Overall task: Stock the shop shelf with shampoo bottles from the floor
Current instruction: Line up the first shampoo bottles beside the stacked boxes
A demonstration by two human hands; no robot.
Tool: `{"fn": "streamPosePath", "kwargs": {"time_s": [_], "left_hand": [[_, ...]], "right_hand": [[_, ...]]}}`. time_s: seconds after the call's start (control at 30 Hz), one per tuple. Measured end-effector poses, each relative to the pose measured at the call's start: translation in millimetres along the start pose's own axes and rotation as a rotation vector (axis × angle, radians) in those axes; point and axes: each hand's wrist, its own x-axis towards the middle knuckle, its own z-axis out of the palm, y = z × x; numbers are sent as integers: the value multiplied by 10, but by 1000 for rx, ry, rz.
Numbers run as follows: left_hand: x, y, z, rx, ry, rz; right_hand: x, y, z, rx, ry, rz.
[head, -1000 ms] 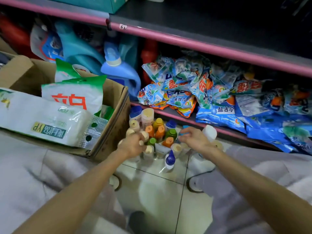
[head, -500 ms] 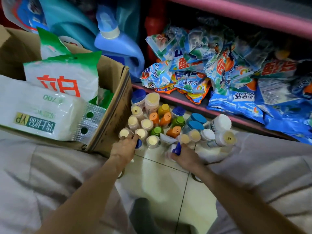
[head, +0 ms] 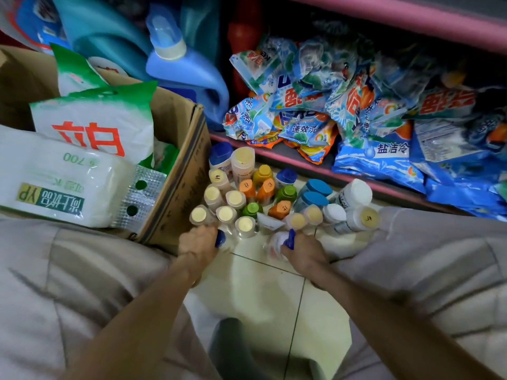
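Several small shampoo bottles (head: pixel 263 196) with cream, orange, green, blue and white caps stand clustered on the tiled floor in front of the lowest shelf (head: pixel 296 160). My left hand (head: pixel 199 241) grips a white bottle with a blue cap (head: pixel 223 239) at the near left edge of the cluster. My right hand (head: pixel 300 249) grips another white blue-capped bottle (head: pixel 279 241) at the near middle. Both bottles are partly hidden by my fingers.
A cardboard box (head: pixel 181 171) with detergent bags and a tissue pack stands at the left. Blue detergent jugs (head: pixel 181 69) and a pile of washing-powder bags (head: pixel 356 111) fill the lowest shelf. My knees flank the floor tiles (head: pixel 263 292).
Both hands drew back from the middle of the cluster to its near edge. Each now holds a blue-capped bottle. The view has tilted down toward the floor.
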Motion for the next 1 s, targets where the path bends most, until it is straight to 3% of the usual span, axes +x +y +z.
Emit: {"fn": "streamPosePath", "kwargs": {"time_s": [0.2, 0.43, 0.63, 0.87, 1.0], "left_hand": [[-217, 12, -92, -144, -83, -63], [-478, -63, -697, -337, 20, 1], [-835, -152, -1446, -1138, 11, -106], [-1090, -40, -2797, -1353, 343, 116], [-1047, 296, -3409, -1612, 301, 202]], "right_hand": [[-288, -105, -350, 57, -11, -38], [-804, -183, -1127, 54, 127, -196], [-1096, 177, -1951, 662, 231, -155], [-1244, 610, -2334, 1015, 417, -86], [-1175, 624, -2275, 1112, 505, 15]]}}
